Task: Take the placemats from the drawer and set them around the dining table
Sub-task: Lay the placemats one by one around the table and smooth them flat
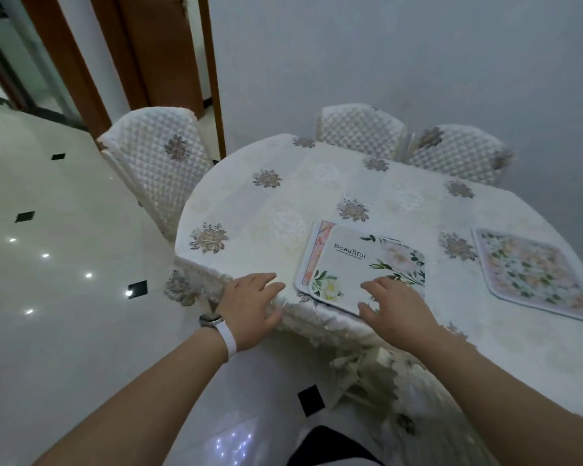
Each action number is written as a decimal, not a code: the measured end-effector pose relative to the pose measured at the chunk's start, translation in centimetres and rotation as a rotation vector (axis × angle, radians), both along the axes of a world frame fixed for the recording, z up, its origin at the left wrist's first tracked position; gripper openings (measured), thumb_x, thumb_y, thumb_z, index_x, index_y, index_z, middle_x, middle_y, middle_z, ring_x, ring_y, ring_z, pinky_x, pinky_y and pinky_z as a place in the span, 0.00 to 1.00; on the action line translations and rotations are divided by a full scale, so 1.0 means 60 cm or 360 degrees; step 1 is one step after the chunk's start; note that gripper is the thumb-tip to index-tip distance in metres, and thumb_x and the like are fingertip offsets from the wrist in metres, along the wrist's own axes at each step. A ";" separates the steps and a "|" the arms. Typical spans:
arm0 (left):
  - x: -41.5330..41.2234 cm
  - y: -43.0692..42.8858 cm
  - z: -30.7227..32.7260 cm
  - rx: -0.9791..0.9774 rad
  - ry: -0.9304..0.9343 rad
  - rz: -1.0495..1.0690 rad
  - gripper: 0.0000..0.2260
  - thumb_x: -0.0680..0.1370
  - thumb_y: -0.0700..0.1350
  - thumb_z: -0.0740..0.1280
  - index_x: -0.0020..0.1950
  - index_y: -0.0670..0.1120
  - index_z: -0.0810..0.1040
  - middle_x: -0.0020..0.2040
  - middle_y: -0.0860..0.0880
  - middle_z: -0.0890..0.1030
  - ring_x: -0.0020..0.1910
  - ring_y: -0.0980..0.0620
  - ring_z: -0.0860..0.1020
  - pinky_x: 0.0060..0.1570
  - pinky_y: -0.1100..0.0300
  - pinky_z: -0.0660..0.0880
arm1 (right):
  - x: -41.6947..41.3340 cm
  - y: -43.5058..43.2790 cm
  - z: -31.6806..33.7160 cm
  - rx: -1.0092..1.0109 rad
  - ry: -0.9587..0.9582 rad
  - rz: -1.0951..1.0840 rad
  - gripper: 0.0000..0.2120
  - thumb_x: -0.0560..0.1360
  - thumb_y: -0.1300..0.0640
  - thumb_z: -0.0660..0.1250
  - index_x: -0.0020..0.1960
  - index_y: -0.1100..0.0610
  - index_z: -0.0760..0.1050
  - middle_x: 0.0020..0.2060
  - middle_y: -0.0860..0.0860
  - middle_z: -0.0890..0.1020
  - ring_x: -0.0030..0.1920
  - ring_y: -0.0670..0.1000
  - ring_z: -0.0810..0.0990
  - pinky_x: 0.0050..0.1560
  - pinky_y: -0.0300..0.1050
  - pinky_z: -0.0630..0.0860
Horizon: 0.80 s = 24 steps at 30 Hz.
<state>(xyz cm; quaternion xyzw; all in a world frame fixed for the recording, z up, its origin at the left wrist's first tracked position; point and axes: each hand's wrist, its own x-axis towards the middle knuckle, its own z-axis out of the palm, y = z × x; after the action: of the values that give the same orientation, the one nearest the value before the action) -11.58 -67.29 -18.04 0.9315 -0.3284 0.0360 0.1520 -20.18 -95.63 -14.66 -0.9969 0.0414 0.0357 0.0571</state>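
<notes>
My forearms reach in. Dining table [317, 183], clothed, holds 3 placemats: 1 floral mat [532, 274] laid at right, a stack of 2 mats [357, 260] near my edge. Right hand [396, 306] open, flat on the stack; left hand [249, 304] open on the rim. Step: distributing. Next, likely lift the top mat alone. No drawer in view.

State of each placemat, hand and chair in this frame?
"Beautiful" placemat: flat, stacked on pink placemat, near table edge.
Pink placemat: mostly covered, left edge showing.
Floral placemat: flat, laid singly, apart from the stack.
Left hand: open, at the tablecloth edge.
Right hand: open, on top placemat.
Three chairs: pushed in.
</notes>
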 end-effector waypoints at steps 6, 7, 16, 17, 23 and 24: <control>0.061 -0.061 -0.029 0.0042 0.0112 -0.0087 0.22 0.74 0.57 0.59 0.63 0.51 0.78 0.65 0.48 0.78 0.64 0.46 0.75 0.61 0.48 0.70 | 0.029 -0.035 -0.044 0.0106 0.0096 -0.0183 0.23 0.80 0.44 0.59 0.72 0.52 0.69 0.67 0.50 0.74 0.65 0.53 0.73 0.63 0.49 0.72; 0.074 -0.072 -0.032 0.0063 0.0141 -0.0100 0.21 0.74 0.56 0.60 0.64 0.51 0.77 0.66 0.48 0.77 0.65 0.46 0.74 0.62 0.48 0.69 | 0.039 -0.041 -0.051 0.0124 0.0107 -0.0197 0.23 0.80 0.44 0.59 0.72 0.52 0.70 0.67 0.50 0.74 0.65 0.53 0.73 0.62 0.49 0.72; 0.197 -0.173 -0.053 0.0162 0.0257 -0.0202 0.22 0.76 0.56 0.56 0.62 0.48 0.79 0.63 0.45 0.79 0.61 0.42 0.76 0.56 0.46 0.75 | 0.130 -0.126 -0.108 0.0380 0.0186 -0.0519 0.22 0.80 0.46 0.60 0.71 0.52 0.70 0.67 0.50 0.74 0.64 0.53 0.73 0.59 0.48 0.71; 0.206 -0.185 -0.058 0.0176 0.0292 -0.0201 0.21 0.76 0.56 0.57 0.62 0.48 0.79 0.63 0.45 0.79 0.61 0.42 0.76 0.55 0.46 0.75 | 0.134 -0.138 -0.114 0.0439 0.0204 -0.0576 0.22 0.80 0.46 0.60 0.71 0.52 0.70 0.67 0.51 0.74 0.65 0.53 0.73 0.60 0.48 0.71; 0.254 -0.253 -0.091 0.0221 0.0622 -0.0179 0.22 0.77 0.55 0.61 0.69 0.48 0.72 0.68 0.49 0.73 0.65 0.46 0.72 0.62 0.52 0.71 | 0.144 -0.211 -0.140 0.0598 0.0319 -0.0828 0.22 0.79 0.46 0.59 0.70 0.52 0.71 0.67 0.52 0.73 0.65 0.54 0.72 0.62 0.50 0.72; 0.261 -0.264 -0.094 0.0220 0.0696 -0.0167 0.22 0.78 0.54 0.62 0.70 0.48 0.71 0.69 0.49 0.71 0.66 0.46 0.70 0.63 0.53 0.69 | 0.145 -0.221 -0.142 0.0616 0.0319 -0.0884 0.22 0.79 0.46 0.60 0.70 0.52 0.71 0.66 0.52 0.73 0.65 0.54 0.72 0.62 0.50 0.72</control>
<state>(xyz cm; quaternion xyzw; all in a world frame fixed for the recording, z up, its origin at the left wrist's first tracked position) 4.06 -83.13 -23.70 0.9071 -0.3372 -0.1971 0.1569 -11.45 -108.88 -23.19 -0.9098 0.3088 0.1237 0.2482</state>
